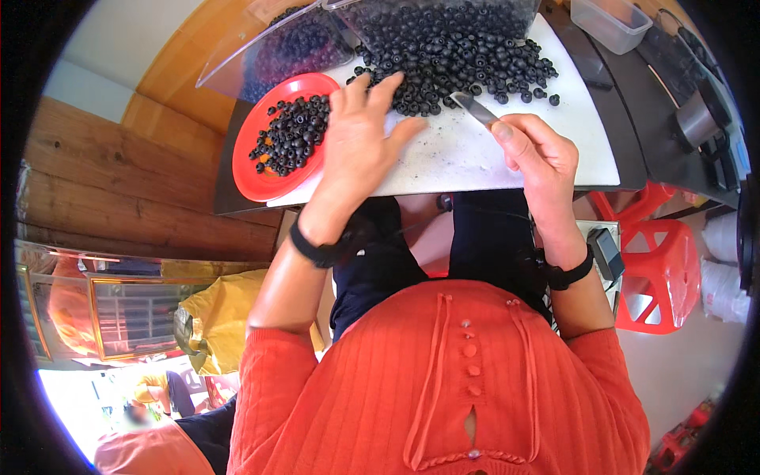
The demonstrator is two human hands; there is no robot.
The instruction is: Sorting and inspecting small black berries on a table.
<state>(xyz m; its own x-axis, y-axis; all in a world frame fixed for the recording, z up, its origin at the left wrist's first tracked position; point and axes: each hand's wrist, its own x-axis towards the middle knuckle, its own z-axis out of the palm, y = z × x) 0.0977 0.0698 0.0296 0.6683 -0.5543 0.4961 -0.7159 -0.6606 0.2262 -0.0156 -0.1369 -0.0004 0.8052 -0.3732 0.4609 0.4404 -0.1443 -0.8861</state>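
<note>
Dark round berries (pixel 475 63) that look like blueberries lie heaped across the far part of a white board (pixel 491 170). More of them sit on a red oval plate (pixel 248 162) at the left. My left hand (pixel 360 142), fingers spread, is between the plate's right edge and the pile, with nothing seen in it. In my right hand (pixel 538 154) is a small knife (pixel 475 108), its blade pointing up and left toward the near edge of the berries. The handle is hidden inside my fist.
Behind the heap stands a clear plastic box (pixel 356 9) with berries; a clear panel (pixel 261 51) slants beside it. At the right are an empty clear tub (pixel 613 24), a metal cup (pixel 701 119) and a red stool (pixel 661 269). Another person (pixel 150 451) is at the lower left.
</note>
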